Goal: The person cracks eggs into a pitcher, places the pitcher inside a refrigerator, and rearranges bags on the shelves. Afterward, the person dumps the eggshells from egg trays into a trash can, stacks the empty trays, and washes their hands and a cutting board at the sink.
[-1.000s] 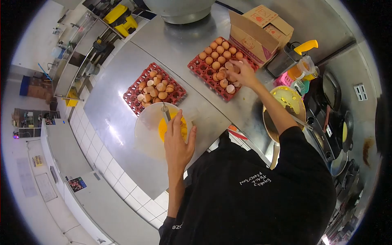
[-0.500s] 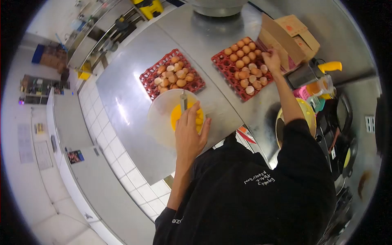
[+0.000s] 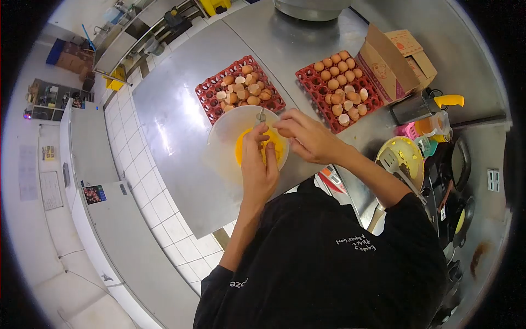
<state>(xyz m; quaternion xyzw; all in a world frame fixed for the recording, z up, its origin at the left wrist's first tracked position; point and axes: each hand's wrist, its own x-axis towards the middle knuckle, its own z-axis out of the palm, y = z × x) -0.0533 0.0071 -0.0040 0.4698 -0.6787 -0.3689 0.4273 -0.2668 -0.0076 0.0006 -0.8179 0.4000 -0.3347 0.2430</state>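
Left hand [image 3: 259,164]: curled over bowl [image 3: 222,143], grip unclear. Right hand [image 3: 309,137]: fingers bent, grip unclear. Below hands: yolk [image 3: 239,147], already in bowl. Beyond left: spent shells [image 3: 239,88]. Beyond right: uncracked eggs [image 3: 342,66], remaining.

The wide, translucent whitish bowl [image 3: 222,142] sits upright on the steel table [image 3: 175,126]; bright yellow liquid egg [image 3: 279,147] pools in its bottom, partly hidden; a metal utensil [image 3: 261,115] shows over the bowl, only its handle end visible, its lower part out of sight.

There are 2 hands [image 3: 260,171] [image 3: 313,140], 2 egg trays [image 3: 207,97] [image 3: 308,81] and 1 translucent bowl [image 3: 221,137].
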